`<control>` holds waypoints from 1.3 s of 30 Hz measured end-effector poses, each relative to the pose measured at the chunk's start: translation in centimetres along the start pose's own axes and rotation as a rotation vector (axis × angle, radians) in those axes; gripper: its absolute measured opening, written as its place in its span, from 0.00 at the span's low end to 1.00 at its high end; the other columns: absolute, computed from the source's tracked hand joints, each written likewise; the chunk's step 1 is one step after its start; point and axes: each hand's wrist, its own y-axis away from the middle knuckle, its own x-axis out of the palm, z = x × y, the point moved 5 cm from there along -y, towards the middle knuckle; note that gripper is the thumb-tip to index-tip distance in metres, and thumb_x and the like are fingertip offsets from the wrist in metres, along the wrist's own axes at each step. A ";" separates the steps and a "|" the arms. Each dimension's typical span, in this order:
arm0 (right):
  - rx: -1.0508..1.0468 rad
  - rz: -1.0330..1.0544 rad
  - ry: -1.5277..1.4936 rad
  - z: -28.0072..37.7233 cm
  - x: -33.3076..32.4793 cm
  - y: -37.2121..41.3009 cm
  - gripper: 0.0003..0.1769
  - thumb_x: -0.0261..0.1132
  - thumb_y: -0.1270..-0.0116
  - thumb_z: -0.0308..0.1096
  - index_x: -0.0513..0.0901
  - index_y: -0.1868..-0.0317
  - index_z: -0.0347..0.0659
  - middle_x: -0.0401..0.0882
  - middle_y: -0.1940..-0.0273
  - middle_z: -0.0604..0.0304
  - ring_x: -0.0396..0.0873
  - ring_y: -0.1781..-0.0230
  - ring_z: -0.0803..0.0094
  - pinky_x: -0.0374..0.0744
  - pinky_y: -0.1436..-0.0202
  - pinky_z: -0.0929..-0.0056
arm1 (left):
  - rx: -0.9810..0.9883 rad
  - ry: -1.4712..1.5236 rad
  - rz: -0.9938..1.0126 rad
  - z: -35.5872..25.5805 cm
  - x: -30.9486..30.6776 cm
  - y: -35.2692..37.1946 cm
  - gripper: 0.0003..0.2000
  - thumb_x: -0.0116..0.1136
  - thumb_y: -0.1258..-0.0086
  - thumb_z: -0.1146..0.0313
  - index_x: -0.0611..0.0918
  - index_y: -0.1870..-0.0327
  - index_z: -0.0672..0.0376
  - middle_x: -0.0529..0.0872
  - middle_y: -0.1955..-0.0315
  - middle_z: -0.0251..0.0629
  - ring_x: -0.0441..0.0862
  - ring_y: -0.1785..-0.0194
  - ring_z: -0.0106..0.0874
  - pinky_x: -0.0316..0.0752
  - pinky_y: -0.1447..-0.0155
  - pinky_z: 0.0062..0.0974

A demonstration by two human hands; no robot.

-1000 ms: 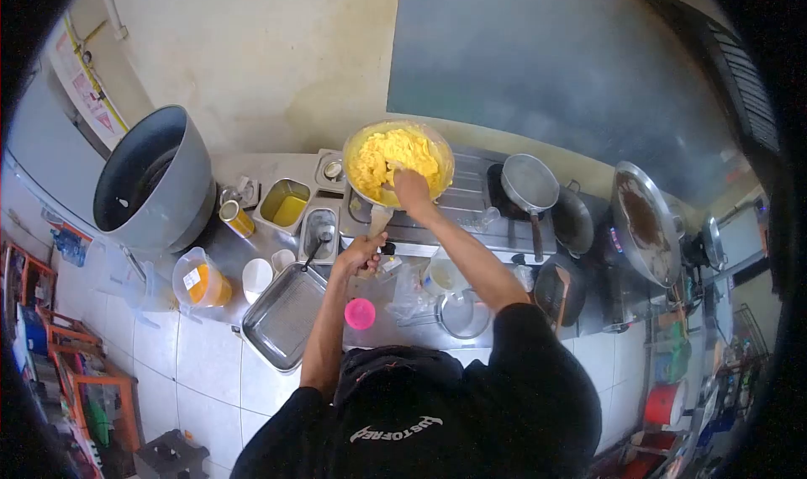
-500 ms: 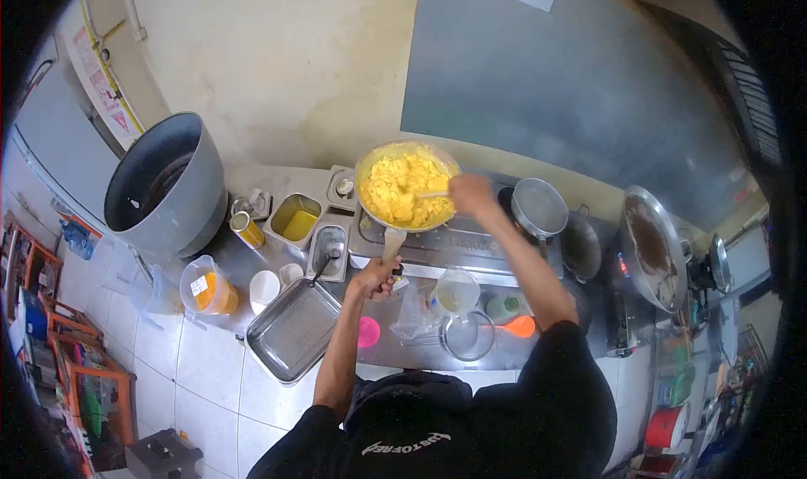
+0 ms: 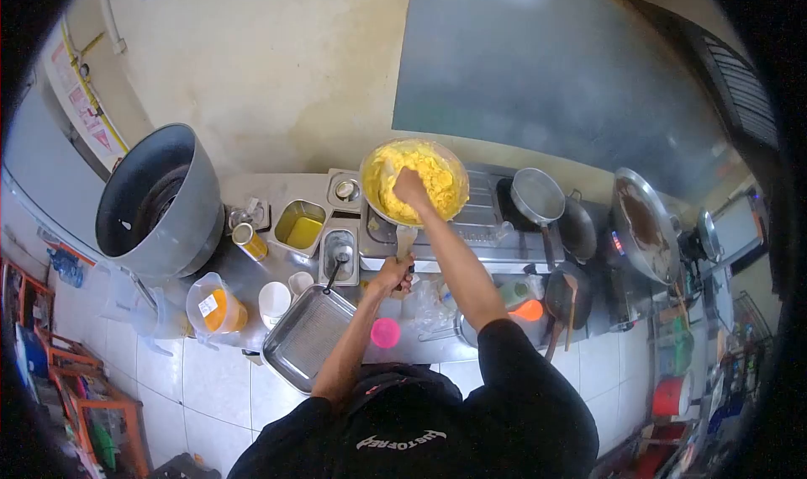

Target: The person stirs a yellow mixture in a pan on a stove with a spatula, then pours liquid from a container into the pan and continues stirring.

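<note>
A wide pan (image 3: 366,195) sits over the stove top, filled with yellow scrambled eggs (image 3: 435,176). My left hand (image 3: 392,276) is closed round the pan's handle (image 3: 405,242), which looks pale and wrapped near the pan. Over the eggs, my right hand (image 3: 410,188) is closed on a pale spatula (image 3: 388,173); most of the tool is hidden behind the hand and in the eggs.
Left stand a large grey pot (image 3: 160,243), a can (image 3: 249,240), a metal container of yellow liquid (image 3: 300,228) and a rectangular tray (image 3: 307,340). Right are a saucepan (image 3: 538,195), a small frying pan (image 3: 568,296) and a large wok (image 3: 643,227). A pink cup (image 3: 385,333) sits near the front edge.
My right hand has moved left with the spatula, from the pan's right rim to over the middle of the eggs. My left hand keeps hold of the handle. The view has shifted slightly.
</note>
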 end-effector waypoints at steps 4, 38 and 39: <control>-0.141 0.171 0.250 -2.8 -5.2 -1.0 0.11 0.57 0.48 0.30 0.81 0.72 0.28 0.79 0.67 0.37 0.80 0.64 0.49 0.78 0.61 0.58 | 0.006 0.040 0.054 0.8 -1.3 -0.5 0.18 0.55 0.34 0.53 0.67 0.71 0.59 0.67 0.86 0.31 0.63 0.88 0.23 0.65 0.85 0.25; -0.284 0.129 0.500 -2.2 -14.0 6.7 0.07 0.61 0.48 0.30 0.83 0.69 0.37 0.81 0.69 0.46 0.82 0.67 0.53 0.79 0.63 0.60 | -0.031 -0.031 -0.063 -1.0 -0.2 0.4 0.18 0.55 0.35 0.50 0.69 0.70 0.57 0.65 0.88 0.27 0.61 0.89 0.18 0.61 0.86 0.20; -0.313 0.118 0.552 -1.7 -13.6 8.2 0.07 0.61 0.48 0.30 0.83 0.69 0.37 0.81 0.69 0.46 0.82 0.67 0.53 0.79 0.63 0.60 | -0.049 -0.043 -0.068 -0.8 -0.2 0.4 0.18 0.56 0.35 0.51 0.69 0.70 0.57 0.66 0.88 0.28 0.61 0.90 0.18 0.61 0.86 0.20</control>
